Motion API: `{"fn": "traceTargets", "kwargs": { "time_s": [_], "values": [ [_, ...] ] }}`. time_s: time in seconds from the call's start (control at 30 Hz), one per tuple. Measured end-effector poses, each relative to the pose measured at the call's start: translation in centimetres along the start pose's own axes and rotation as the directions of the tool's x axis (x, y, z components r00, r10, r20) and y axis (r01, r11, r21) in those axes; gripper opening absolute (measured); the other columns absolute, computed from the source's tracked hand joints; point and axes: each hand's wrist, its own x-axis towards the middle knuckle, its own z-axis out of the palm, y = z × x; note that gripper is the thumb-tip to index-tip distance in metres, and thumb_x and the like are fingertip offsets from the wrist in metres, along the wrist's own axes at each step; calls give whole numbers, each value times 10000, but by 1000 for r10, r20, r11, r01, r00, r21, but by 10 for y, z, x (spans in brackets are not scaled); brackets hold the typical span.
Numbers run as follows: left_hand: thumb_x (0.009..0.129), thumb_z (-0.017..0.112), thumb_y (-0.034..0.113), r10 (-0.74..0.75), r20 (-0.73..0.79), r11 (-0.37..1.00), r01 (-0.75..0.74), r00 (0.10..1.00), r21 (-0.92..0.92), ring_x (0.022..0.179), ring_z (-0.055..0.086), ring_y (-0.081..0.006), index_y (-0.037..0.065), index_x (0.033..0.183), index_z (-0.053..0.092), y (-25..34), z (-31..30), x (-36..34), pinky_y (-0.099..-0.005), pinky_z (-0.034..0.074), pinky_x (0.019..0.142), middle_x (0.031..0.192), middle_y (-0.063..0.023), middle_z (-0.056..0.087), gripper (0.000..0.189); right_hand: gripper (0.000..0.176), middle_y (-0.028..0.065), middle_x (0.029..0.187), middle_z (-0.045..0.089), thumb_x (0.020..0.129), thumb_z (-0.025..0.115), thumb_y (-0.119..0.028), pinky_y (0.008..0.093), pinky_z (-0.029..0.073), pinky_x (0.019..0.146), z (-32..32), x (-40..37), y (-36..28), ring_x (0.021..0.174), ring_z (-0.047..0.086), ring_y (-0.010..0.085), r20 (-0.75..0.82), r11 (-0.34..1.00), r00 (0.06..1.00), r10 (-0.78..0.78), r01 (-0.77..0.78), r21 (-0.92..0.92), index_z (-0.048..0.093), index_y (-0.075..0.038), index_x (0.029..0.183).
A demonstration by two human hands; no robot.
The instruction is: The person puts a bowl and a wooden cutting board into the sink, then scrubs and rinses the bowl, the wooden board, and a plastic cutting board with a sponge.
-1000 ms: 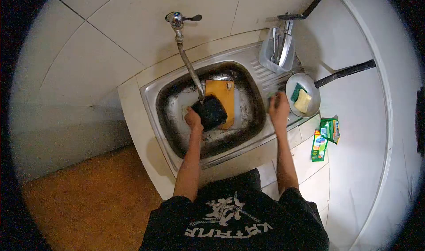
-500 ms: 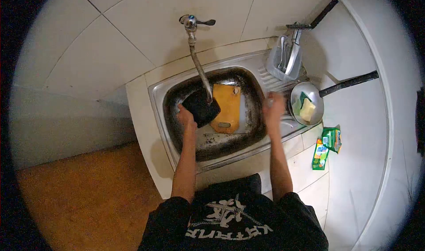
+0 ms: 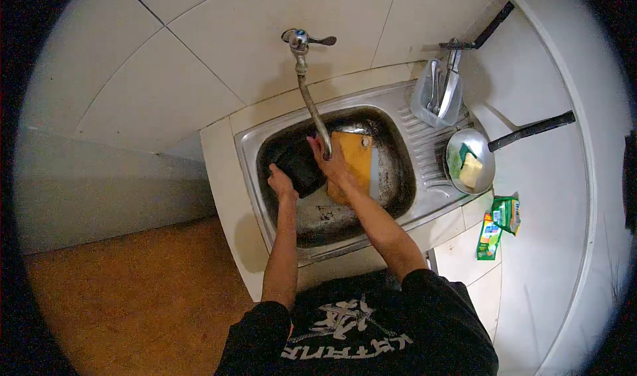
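Note:
A black, roughly square item [image 3: 296, 170] is held in the left part of the sink [image 3: 317, 230]. My left hand [image 3: 282, 182] grips its lower left edge, fingers closed on it. At its right side, under the faucet spout [image 3: 311, 107], my right hand [image 3: 329, 162] touches it with the fingers stretched out. An orange cutting board [image 3: 356, 156] lies in the sink, partly covered by my right hand and forearm. Beneath the board a pale flat piece [image 3: 374, 172] shows at its right edge.
A clear container [image 3: 431, 114] with cutlery and a knife stands on the drainboard [image 3: 419, 137]. Near it sits a metal pan [image 3: 486, 167] with a yellow and green sponge [image 3: 470, 170]. Green packets [image 3: 506, 215] lie on the counter at right.
My right hand has moved left from the drainboard, beside the pan, to the black item under the spout. My left hand still holds the item. The whole view has shifted slightly.

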Motion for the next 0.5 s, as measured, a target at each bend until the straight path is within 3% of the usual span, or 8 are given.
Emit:
{"fn": "traceTargets", "kwargs": {
  "time_s": [0.07,0.1,0.17,0.2,0.27,0.4,0.47,0.5],
  "values": [
    [840,439,466,41,29,994,-44,999,103,964,506,-335,-109,1114,440,5,2,-9,-415,401,796,1116,-235,485,637,140,131,678,561,805,563,-168,389,404,497,-4,9,-5,592,542,338,111,987,981,157,-152,-46,564,-37,755],
    [840,439,466,41,33,994,-44,999,105,964,506,-335,-109,1114,440,-1,4,-4,-415,401,796,1116,-235,485,637,140,131,678,561,805,563,-168,389,404,497,-11,11,-12,592,542,338,107,987,982,158,-153,-48,564,-37,755],
    [852,425,449,115,23,970,-117,993,213,906,522,-332,-112,1068,466,-21,8,15,-426,407,751,1030,-232,523,602,167,161,741,558,780,585,-188,403,418,527,-27,13,-27,648,540,372,158,922,983,-94,146,-360,580,-22,767],
    [852,425,449,115,26,970,-118,993,213,906,522,-332,-112,1068,466,-22,10,16,-426,407,751,1030,-232,523,602,167,161,741,558,780,585,-188,403,418,527,-30,14,-31,648,540,372,156,921,983,-94,145,-362,580,-22,767],
    [858,417,445,34,68,980,-46,997,192,861,525,-325,-114,1017,480,-23,18,19,-435,406,712,952,-227,537,584,265,222,903,527,764,596,-208,419,428,661,-37,13,-35,822,526,388,43,946,992,-118,125,-299,560,17,899],
    [865,409,430,-22,14,984,19,1000,180,832,531,-324,-120,991,480,22,42,-45,-443,406,694,897,-222,548,569,388,260,1100,437,798,549,-204,432,379,818,-37,-8,-33,1008,448,383,-34,926,973,-227,205,-316,468,37,1090],
    [866,406,437,24,66,987,-34,998,158,847,525,-322,-121,999,474,34,43,-69,-461,400,697,933,-222,539,578,528,246,1275,331,845,446,-280,526,248,967,-49,-19,-33,1190,283,421,242,868,969,-52,164,-469,313,-10,1279],
    [866,406,437,23,71,987,-34,997,160,847,525,-322,-121,999,474,22,45,-54,-461,400,697,933,-222,539,578,528,246,1275,331,845,446,-280,526,248,967,-57,-22,-37,1190,283,421,238,866,970,-50,161,-473,313,-10,1279]
  ]
}}
